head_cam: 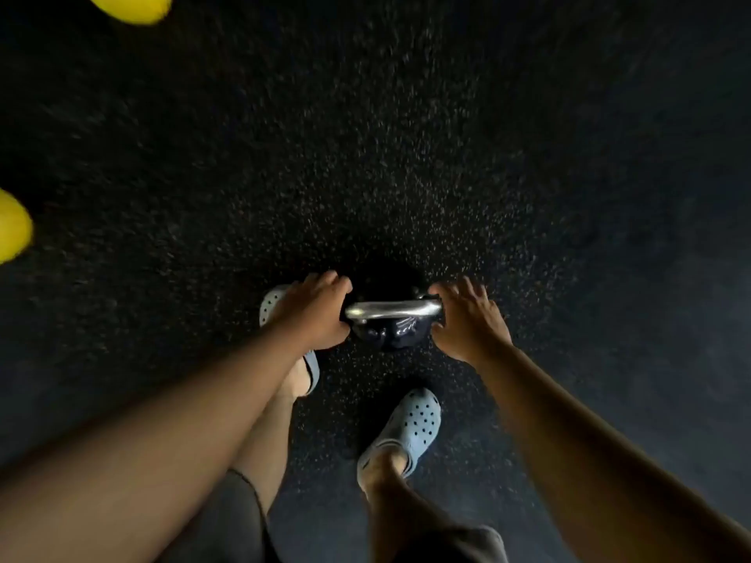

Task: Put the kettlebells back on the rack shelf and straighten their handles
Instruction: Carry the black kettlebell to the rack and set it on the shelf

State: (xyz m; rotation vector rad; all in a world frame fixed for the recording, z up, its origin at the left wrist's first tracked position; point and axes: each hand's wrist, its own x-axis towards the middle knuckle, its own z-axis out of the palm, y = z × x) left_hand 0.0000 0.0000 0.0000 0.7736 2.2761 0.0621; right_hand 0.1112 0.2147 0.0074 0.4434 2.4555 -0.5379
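A dark glossy kettlebell (389, 336) with a shiny metal handle (392, 309) is straight below me, over the speckled black rubber floor (406, 156). My left hand (315, 314) is wrapped around the left corner of the handle. My right hand (467, 319) curls over the right corner, its fingers slightly spread. The handle runs left to right between both hands. Whether the bell rests on the floor or hangs just above it, I cannot tell. No rack shelf is in view.
Two blurred round yellow objects lie at the left edge, one at the top (130, 6) and one lower (12, 225). My feet in light blue clogs stand close to the bell, one under my left hand (269, 304), the other nearer me (410, 424).
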